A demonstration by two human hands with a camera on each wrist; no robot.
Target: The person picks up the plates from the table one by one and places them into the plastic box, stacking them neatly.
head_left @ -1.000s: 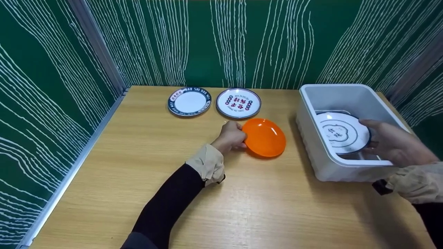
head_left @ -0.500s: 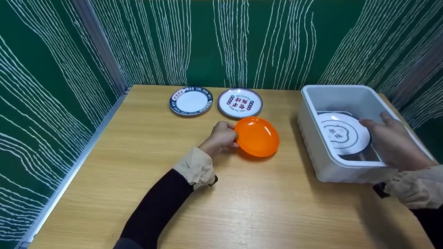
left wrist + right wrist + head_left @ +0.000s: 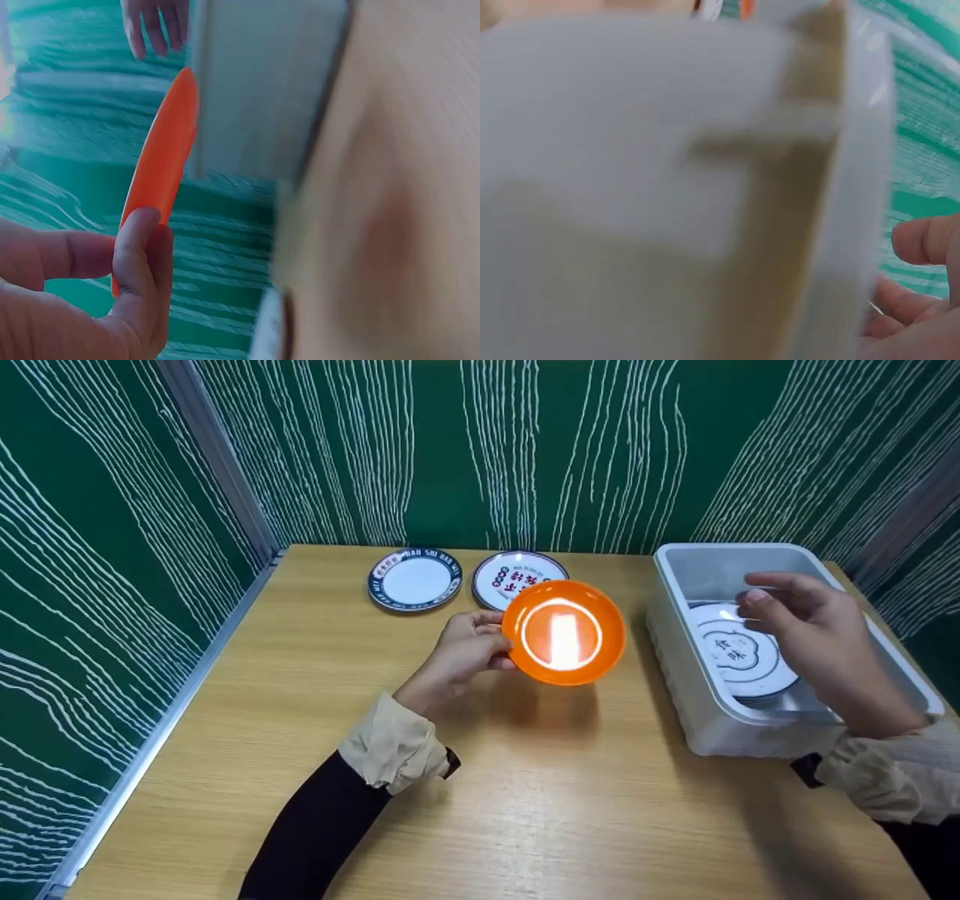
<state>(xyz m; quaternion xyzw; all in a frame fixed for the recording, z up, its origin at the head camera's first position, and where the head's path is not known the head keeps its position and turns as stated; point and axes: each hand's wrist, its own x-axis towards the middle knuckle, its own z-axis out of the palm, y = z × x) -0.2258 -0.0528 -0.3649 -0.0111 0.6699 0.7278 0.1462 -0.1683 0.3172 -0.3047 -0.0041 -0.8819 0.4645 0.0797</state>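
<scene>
My left hand (image 3: pixel 466 652) pinches the left rim of an orange plate (image 3: pixel 564 633), thumb on one face and fingers on the other. The left wrist view shows that orange plate (image 3: pixel 161 157) edge-on, raised off the tabletop. In the head view it covers part of a white plate with red lettering (image 3: pixel 496 582). Above the white plastic bin (image 3: pixel 694 690) is my right hand (image 3: pixel 829 649), fingers loosely bent with nothing between them. Beneath it in the bin lies a white plate with dark line rings (image 3: pixel 742 660), on what looks like a stack.
A white plate with a dark lettered rim (image 3: pixel 415 580) lies at the back of the wooden table (image 3: pixel 300 675), left of the red-lettered plate. Green panels with white streaks (image 3: pixel 435 450) stand behind and at the sides. The bin's walls rise at the right.
My left hand has lifted the orange plate off the table and tilted it. My right hand has let go of the ringed plate in the bin and risen above it.
</scene>
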